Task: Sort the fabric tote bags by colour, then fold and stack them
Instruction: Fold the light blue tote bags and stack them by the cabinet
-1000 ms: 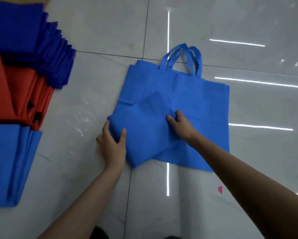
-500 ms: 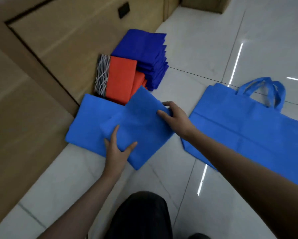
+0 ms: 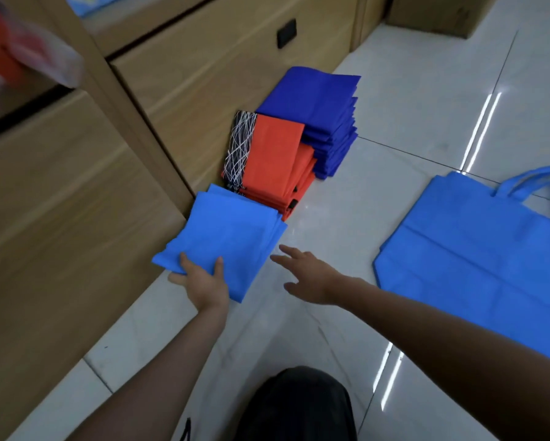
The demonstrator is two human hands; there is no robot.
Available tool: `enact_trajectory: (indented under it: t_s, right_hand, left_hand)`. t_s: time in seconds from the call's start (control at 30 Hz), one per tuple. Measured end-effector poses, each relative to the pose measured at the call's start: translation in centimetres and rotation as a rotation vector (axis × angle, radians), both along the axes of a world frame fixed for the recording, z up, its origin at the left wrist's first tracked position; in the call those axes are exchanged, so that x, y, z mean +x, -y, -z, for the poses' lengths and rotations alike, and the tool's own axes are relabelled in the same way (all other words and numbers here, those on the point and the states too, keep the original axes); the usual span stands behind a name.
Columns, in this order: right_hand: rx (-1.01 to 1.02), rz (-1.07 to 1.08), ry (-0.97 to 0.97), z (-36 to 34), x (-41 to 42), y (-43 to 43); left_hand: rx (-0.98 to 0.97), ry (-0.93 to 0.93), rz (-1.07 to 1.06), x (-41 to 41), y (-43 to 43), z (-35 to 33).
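We recorded three sorted stacks on the floor (image 3: 410, 106) along the wooden cabinet (image 3: 76, 218) at the left of the scene. The dark-blue stack (image 3: 318, 106) lay farthest, the orange stack (image 3: 277, 160) lay next to it and touching it, and the light-blue stack (image 3: 229, 230) lay nearest. A black-and-white patterned piece (image 3: 240, 144) sat against the left side of the orange stack; we could not tell whether it was a bag. The left hand (image 3: 200, 281) rested on the near corner of the light-blue stack with its fingers spread flat on the top fabric, pressing it down rather than gripping it, as far as the view showed. The right hand (image 3: 308, 278) was wide, fingers splayed, holding nothing, just to the right of that stack and apart from it. One light-blue tote bag (image 3: 477, 249) lay flat and unfolded on the floor at the right, well apart from the stacks, with its handles (image 3: 534, 183) pointing to the far right. We judged the sorting largely done, since every stack held a single colour. We judged the folding well advanced, the dark-blue stack being the tallest. The remaining visible work was to fold the flat bag and add it to the light-blue stack. Whether further bags waited outside the view, we could not tell.
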State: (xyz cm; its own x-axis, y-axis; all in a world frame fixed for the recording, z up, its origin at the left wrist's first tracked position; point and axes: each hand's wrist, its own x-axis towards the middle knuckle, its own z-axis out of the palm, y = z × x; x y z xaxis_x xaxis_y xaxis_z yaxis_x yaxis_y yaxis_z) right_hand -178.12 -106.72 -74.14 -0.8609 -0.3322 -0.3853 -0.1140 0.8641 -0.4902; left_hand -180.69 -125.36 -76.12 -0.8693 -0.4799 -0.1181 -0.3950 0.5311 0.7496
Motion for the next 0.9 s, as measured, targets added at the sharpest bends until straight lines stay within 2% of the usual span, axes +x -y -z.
enact_trajectory:
  t_s: [0.1, 0.17, 0.2, 0.27, 0.33, 0.4, 0.6, 0.7, 0.77, 0.9]
  right_hand:
    - [-0.019, 0.004, 0.027, 0.5, 0.3, 0.1]
    - [-0.032, 0.035, 0.018, 0.8, 0.5, 0.1]
    - [-0.030, 0.046, 0.014, 1.0, 0.7, -0.1]
    - [-0.003, 0.054, 0.009, 1.8, 1.4, -0.7]
    - [0.048, 0.056, -0.005, 2.4, 2.4, -1.7]
    - [0.114, 0.049, -0.047, 2.9, 3.4, -2.9]
    - [0.146, 0.132, -0.175, 3.4, 5.4, -6.5]
    - [0.097, 0.274, -0.265, 3.6, 7.6, -8.9]
    - [0.123, 0.384, -0.304, 4.3, 10.0, -11.2]
    - [0.273, 0.458, -0.226, 5.4, 15.1, -14.7]
  left_hand:
    - [-0.262, 0.108, -0.031, -0.7, -0.2, 0.0]
    - [-0.490, 0.001, 0.062, -0.8, 0.0, -0.2]
    - [-0.597, -0.097, 0.177, -0.8, -0.2, 0.0]
    - [-0.772, -0.205, 0.550, -0.1, -1.2, 0.4]
    - [-0.852, -0.095, 0.846, 0.4, -2.3, 1.2]
    - [-0.853, 0.100, 0.904, 0.0, -2.6, 2.2]
    - [-0.916, 0.151, 0.901, -3.4, -2.4, 1.2]
    - [-0.934, -0.047, 0.941, -1.6, -5.1, 0.8]
    - [-0.928, -0.213, 1.138, 0.5, -7.9, 1.0]
    - [-0.715, -0.293, 1.423, 3.7, -13.4, 2.7]
